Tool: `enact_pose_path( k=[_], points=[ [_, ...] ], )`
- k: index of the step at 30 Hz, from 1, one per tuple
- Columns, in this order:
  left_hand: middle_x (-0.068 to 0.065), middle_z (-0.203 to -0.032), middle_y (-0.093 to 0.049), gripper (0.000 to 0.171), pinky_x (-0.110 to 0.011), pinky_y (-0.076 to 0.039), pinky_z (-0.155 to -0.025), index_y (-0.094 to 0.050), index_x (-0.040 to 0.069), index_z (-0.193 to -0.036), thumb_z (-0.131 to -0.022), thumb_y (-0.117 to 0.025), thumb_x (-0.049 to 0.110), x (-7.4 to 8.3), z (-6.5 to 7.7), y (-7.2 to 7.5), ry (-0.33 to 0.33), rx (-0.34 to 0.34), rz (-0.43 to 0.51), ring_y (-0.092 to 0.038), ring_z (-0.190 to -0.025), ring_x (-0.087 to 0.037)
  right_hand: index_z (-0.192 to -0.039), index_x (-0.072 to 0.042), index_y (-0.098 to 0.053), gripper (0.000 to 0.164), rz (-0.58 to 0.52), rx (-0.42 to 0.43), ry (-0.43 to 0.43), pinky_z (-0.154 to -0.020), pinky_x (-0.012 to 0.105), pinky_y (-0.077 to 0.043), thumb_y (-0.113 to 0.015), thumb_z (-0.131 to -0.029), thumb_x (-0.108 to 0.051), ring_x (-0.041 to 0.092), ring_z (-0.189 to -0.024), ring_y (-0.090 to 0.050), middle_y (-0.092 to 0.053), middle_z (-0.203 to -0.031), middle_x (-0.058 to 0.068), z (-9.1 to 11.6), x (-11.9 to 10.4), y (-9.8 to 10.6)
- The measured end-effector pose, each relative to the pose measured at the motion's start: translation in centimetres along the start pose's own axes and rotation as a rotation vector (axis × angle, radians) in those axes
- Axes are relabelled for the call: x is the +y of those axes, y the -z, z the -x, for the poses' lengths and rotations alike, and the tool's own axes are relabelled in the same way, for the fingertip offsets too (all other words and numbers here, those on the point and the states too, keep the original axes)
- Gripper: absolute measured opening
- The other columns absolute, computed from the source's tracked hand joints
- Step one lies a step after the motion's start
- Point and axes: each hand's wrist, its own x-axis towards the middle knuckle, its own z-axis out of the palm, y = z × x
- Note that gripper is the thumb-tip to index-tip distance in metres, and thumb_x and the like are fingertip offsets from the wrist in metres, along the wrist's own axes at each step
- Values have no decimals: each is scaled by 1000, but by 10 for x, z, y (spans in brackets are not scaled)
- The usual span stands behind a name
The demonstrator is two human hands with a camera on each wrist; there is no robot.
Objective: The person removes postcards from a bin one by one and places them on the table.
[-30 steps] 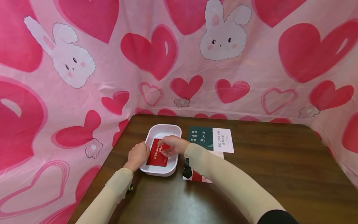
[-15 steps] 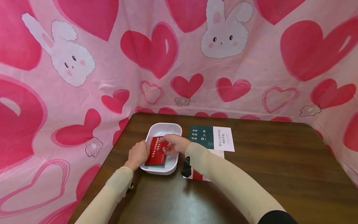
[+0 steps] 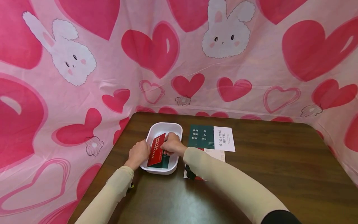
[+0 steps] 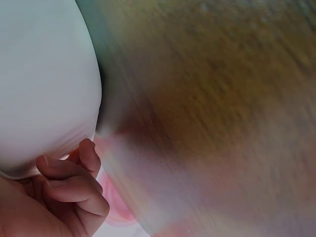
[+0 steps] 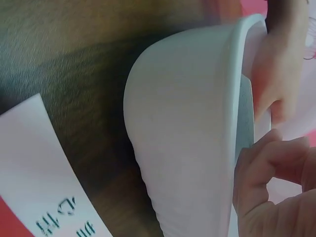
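Pink heart-and-rabbit cloth [image 3: 195, 68] hangs behind a brown table [image 3: 265, 186], with a white tray [image 3: 161, 171] near its far left corner. Inside the tray, a red card [image 3: 156, 151] tilts above a green card [image 3: 163, 164]; the right hand [image 3: 172, 145] pinches its right edge, so most of it lies left of the fingertips. The left hand [image 3: 138, 153] grips the tray's left rim.

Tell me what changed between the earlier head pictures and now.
The red card, flat in the white tray a second ago, now tilts, its right edge raised and pinched by the right hand; a green card shows beneath. The left hand remains at the tray's left rim; the cards beside the tray haven't moved.
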Motion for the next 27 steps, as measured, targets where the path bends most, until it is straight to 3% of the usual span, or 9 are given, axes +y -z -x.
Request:
enact_pose_path(
  k=[4, 8, 13, 21, 27],
  points=[
    [-15, -96, -67, 36, -47, -63, -76, -61, -5, -122, -101, -68, 22, 2, -1, 0, 7, 0, -9, -66, -79, -25, -92, 0, -66, 13, 69, 5, 27, -52, 31, -57, -75, -95, -9, 31, -60, -72, -68, -69, 13, -1, 1, 4],
    [-16, -94, -66, 34, -48, -62, -75, -61, -6, -120, -101, -67, 22, 3, -1, -1, 9, 6, -26, -65, -79, -27, -77, 0, -70, 22, 101, -2, 40, -63, 40, -61, -71, -97, -9, 38, -73, -76, -68, -63, 13, 0, 2, 8],
    [-15, -89, -66, 29, -51, -62, -74, -62, -6, -114, -101, -63, 20, 3, -1, -2, -13, 27, -52, -65, -76, -28, -80, 0, -67, 21, 112, -14, 36, -59, 35, -60, -70, -98, -10, 35, -71, -76, -68, -66, 13, 4, 4, 14],
    [-14, -82, -64, 26, -52, -61, -72, -64, -6, -107, -102, -62, 19, 1, 0, -1, -41, 50, -74, -66, -74, -30, -79, 1, -70, 23, 144, -10, 65, -46, 24, -51, -72, -99, -11, 20, -54, -67, -70, -68, 15, 7, 6, 23],
    [-14, -84, -64, 28, -50, -61, -72, -63, -6, -110, -102, -62, 21, 1, 0, 0, -38, 37, -65, -65, -75, -29, -77, 2, -74, 23, 142, -11, 97, -62, 38, -62, -74, -97, -8, 20, -53, -66, -68, -62, 13, 10, 4, 27]
  ],
)
